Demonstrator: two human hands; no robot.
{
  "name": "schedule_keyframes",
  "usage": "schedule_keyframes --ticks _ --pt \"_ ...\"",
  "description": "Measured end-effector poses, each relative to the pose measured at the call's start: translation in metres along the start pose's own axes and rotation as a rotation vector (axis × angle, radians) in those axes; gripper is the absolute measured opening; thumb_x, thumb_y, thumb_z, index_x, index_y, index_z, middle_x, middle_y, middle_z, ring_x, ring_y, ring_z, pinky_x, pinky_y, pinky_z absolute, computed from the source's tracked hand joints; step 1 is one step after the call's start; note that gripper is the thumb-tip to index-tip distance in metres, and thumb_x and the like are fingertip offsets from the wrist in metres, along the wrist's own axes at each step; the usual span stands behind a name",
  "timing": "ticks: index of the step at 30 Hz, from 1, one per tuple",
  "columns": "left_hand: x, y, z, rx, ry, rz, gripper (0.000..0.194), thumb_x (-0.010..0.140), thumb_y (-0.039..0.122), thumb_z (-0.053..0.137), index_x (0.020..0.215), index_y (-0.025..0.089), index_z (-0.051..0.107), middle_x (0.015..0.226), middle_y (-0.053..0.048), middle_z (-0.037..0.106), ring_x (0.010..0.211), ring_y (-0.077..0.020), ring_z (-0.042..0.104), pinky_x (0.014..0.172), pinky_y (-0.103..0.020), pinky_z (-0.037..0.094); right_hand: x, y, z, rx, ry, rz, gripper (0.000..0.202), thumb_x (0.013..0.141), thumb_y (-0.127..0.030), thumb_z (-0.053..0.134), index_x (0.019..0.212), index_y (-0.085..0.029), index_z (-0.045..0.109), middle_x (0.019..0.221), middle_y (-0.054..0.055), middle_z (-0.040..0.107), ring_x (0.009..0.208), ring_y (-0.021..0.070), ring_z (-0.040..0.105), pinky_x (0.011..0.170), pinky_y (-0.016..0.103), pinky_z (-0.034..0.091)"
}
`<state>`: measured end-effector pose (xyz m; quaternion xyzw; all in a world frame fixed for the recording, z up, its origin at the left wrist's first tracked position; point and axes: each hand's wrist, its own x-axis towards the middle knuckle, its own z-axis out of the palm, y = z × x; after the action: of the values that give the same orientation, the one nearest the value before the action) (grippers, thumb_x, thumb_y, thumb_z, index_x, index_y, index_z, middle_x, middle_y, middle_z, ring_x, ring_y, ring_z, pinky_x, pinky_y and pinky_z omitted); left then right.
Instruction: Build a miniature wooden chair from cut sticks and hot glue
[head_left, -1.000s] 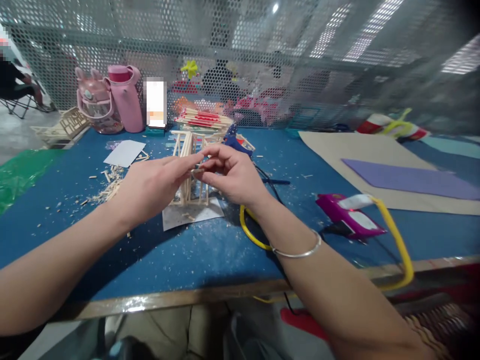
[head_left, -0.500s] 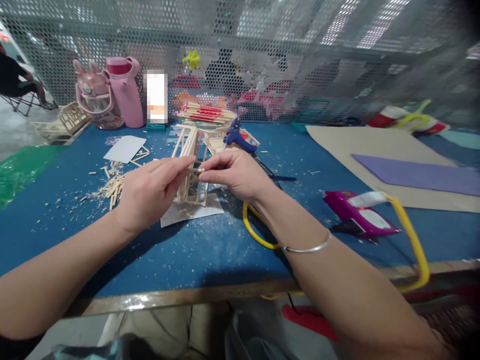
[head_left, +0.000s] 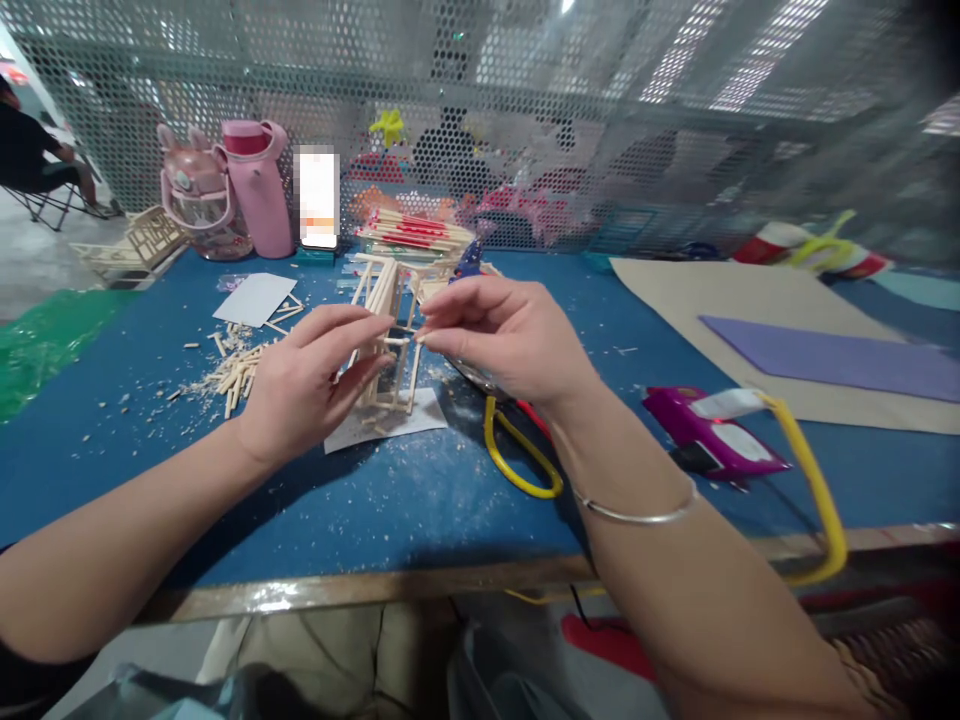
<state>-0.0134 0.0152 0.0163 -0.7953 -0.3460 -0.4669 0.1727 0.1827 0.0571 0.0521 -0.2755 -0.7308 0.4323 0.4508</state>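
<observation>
A frame of thin pale wooden sticks (head_left: 410, 385) stands on a white sheet (head_left: 431, 410) near the table's middle. My left hand (head_left: 311, 370) is at its left side, thumb and forefinger apart, with a short crosspiece of the frame showing by the fingertips. At the right side, my right hand (head_left: 517, 335) has its thumb and fingertips drawn in to a pinch around a tiny pale bit, too small to name. A blue glue gun (head_left: 470, 260) lies behind my right hand, partly hidden.
Cut stick pieces (head_left: 238, 378) and crumbs lie left. Yellow-handled scissors (head_left: 555, 487) are below my right wrist; a purple tool (head_left: 720, 440) with a yellow strap lies right. Behind stand a pink bottle (head_left: 262, 200), a clear jug (head_left: 201, 210), a phone (head_left: 319, 195) and stick bundles (head_left: 420, 232).
My right hand has drawn back slightly to the right and turned, and its fingertips have parted from my left hand's. My left hand's thumb and forefinger have opened from the small stick.
</observation>
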Motion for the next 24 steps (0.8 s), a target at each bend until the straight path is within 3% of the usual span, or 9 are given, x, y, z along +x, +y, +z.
schedule_keyframes --ticks 4,10,14,18,21,24 --pt "0.003 0.009 -0.004 -0.056 0.008 0.053 0.011 0.083 0.017 0.063 0.093 0.015 0.068 0.087 -0.006 0.072 0.075 -0.0121 0.068 0.067 -0.021 0.055 -0.007 -0.008 0.01 0.042 -0.117 0.06 0.031 0.065 -0.02 0.075 0.089 -0.018 0.056 0.07 -0.003 0.065 0.067 0.0109 0.064 0.063 0.024 0.05" --pt "0.005 0.012 -0.007 -0.013 0.026 0.083 0.008 0.081 0.016 0.064 0.088 0.015 0.068 0.083 -0.007 0.073 0.073 -0.014 0.068 0.066 -0.025 0.055 -0.007 -0.002 0.015 0.131 -0.072 0.106 0.032 0.064 -0.028 0.077 0.087 -0.018 0.056 0.069 -0.004 0.063 0.063 0.0085 0.06 0.059 0.022 0.046" --pt "0.006 0.011 -0.009 0.047 0.062 0.093 0.008 0.08 0.015 0.065 0.087 0.016 0.067 0.082 -0.007 0.073 0.068 -0.0144 0.065 0.063 -0.027 0.053 -0.007 -0.002 0.016 -0.048 -0.062 0.068 0.025 0.069 -0.039 0.073 0.075 -0.015 0.066 0.066 -0.002 0.062 0.059 0.0079 0.053 0.055 0.022 0.042" --pt "0.006 0.009 -0.008 0.071 0.071 0.126 0.01 0.08 0.016 0.065 0.089 0.02 0.066 0.081 -0.003 0.073 0.067 -0.0147 0.062 0.063 -0.029 0.051 -0.009 -0.009 0.015 -0.26 -0.077 -0.052 0.02 0.075 -0.035 0.068 0.075 -0.015 0.069 0.066 -0.001 0.064 0.061 0.0094 0.054 0.058 0.023 0.042" --pt "0.004 0.005 -0.005 0.074 0.052 0.095 0.025 0.078 0.022 0.068 0.102 0.022 0.062 0.094 -0.005 0.073 0.084 -0.0193 0.064 0.076 -0.035 0.052 -0.009 -0.013 0.008 -0.44 -0.077 -0.163 0.014 0.079 -0.026 0.063 0.075 -0.014 0.067 0.068 0.0 0.064 0.063 0.01 0.054 0.061 0.024 0.042" --pt "0.005 -0.001 0.001 0.077 -0.062 -0.001 0.064 0.077 0.033 0.069 0.133 0.022 0.04 0.116 -0.01 0.066 0.116 -0.0273 0.053 0.102 -0.051 0.037 -0.007 -0.011 0.001 -0.663 -0.07 -0.307 0.011 0.08 -0.022 0.06 0.075 -0.014 0.066 0.071 0.002 0.065 0.067 0.0122 0.056 0.066 0.027 0.041"
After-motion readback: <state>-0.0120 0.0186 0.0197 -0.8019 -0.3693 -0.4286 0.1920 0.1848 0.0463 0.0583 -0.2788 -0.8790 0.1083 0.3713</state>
